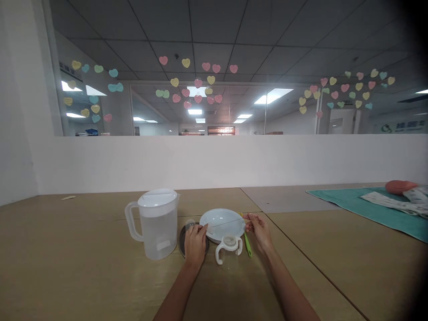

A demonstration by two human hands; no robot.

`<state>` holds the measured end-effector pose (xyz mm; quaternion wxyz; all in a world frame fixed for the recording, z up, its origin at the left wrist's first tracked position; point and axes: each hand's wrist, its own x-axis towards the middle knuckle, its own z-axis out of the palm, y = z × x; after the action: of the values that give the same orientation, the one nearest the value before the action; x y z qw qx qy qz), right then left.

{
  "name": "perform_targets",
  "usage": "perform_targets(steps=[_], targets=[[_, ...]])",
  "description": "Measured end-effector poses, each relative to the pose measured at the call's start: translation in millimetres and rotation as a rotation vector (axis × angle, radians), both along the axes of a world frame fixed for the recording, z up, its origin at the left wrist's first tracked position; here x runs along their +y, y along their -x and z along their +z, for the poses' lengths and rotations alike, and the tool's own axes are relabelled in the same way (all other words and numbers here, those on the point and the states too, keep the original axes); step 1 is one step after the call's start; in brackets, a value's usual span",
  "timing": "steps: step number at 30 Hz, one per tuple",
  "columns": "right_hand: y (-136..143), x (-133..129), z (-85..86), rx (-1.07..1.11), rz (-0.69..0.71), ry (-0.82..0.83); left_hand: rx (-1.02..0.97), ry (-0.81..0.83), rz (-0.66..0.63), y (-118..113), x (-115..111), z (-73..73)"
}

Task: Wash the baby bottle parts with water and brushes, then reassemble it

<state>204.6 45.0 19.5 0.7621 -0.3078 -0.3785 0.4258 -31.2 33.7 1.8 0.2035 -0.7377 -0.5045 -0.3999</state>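
Observation:
A thin rod stretches over the pale blue bowl. My right hand pinches its right end. Closed fingers of my left hand hold a small translucent piece at the other end, above the bowl's left rim. Under and beside my left hand lies a dark round plate, with a small clear object just behind the fingers. In front of the bowl stands a clear bottle with an open top and two white handles. A green handle lies between bowl and right hand.
A translucent lidded pitcher stands left of the dark plate, its handle to the left. At the far right a teal cloth bears a patterned cloth and a red object. A white wall rises behind the table.

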Motion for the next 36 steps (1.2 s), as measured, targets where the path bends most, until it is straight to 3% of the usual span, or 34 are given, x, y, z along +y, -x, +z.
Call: perform_targets(steps=[36], targets=[[-2.3, -1.0, 0.9, 0.058, -0.108, 0.001, 0.004, -0.028, -0.108, -3.1, -3.5, 1.6]])
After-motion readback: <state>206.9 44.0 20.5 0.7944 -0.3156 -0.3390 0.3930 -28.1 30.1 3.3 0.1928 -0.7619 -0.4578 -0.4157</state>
